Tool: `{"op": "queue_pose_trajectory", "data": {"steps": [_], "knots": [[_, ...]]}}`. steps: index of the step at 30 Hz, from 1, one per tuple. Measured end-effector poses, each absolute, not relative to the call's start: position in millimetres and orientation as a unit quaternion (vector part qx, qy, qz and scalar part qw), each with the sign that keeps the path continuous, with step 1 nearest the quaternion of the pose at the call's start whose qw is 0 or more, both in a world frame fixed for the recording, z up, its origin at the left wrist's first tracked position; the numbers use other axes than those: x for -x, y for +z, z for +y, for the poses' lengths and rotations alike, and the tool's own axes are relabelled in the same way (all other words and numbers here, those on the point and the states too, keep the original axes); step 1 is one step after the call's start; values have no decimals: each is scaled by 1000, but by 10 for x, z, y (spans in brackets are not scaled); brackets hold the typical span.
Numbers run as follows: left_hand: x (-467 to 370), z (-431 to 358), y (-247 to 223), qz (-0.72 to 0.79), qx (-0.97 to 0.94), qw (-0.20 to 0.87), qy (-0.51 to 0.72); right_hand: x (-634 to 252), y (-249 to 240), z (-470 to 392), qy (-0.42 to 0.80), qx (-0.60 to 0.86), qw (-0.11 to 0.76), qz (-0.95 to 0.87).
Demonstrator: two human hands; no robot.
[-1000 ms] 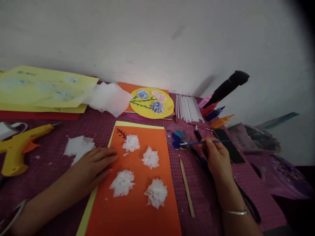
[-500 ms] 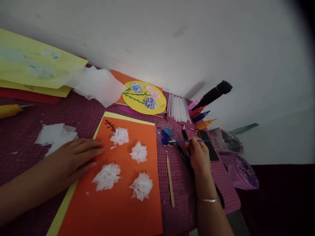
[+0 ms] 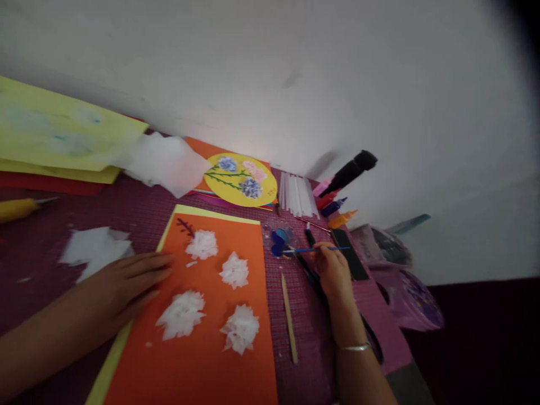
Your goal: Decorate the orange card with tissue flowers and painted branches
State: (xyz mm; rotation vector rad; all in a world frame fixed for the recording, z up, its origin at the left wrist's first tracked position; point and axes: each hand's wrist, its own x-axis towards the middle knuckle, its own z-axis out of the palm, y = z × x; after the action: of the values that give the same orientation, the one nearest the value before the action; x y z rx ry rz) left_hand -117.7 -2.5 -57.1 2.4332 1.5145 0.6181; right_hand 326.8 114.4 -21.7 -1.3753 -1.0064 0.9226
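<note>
The orange sheet (image 3: 198, 371) lies on the checked tablecloth in front of the person, on top of a yellow sheet (image 3: 107, 371) that shows along its left and top edges. Four paper flowers sit on it, well apart from one another: upper left (image 3: 202, 244), middle right (image 3: 234, 270), lower left (image 3: 181, 315) and lower right (image 3: 240, 329). All four are white, with no colour on their petals. One dark twig (image 3: 184, 226) is drawn by the upper left flower; the other three have no stem or leaf beside them, so the painted part looks barely begun while the flowers look to be in place.

The right hand (image 3: 333, 270) has its thumb and fingers pinched on a paintbrush (image 3: 307, 250), whose tip is at the blue wells of the paint palette (image 3: 277, 242), just right of the sheet. The picture is blurred there, and I cannot tell whether the bristles touch the paint.

The left hand (image 3: 130, 281) holds nothing; its fingers are stretched out, slightly apart, over the sheet's left edge. A wooden stick (image 3: 289, 318) lies between the sheet and the right forearm.
</note>
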Motion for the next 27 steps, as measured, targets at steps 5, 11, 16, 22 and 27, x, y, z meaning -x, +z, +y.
{"op": "queue_pose_trajectory", "data": {"steps": [5, 11, 16, 22, 27], "knots": [[1078, -11, -362, 505, -842, 86, 169, -3365, -308, 1210, 419, 565, 562, -436], [1164, -4, -653, 523, -820, 120, 197, -3197, -121, 1125, 435, 538, 609, -387], [1122, 5, -569, 506, -834, 109, 191, -2603, 252, 833, 410, 513, 590, -469], [1059, -64, -567, 520, -822, 101, 212, -1997, 248, 572, 342, 448, 516, -645], [1014, -59, -570, 519, -820, 103, 217, -1928, 74, 500, 214, 414, 457, -757]]}}
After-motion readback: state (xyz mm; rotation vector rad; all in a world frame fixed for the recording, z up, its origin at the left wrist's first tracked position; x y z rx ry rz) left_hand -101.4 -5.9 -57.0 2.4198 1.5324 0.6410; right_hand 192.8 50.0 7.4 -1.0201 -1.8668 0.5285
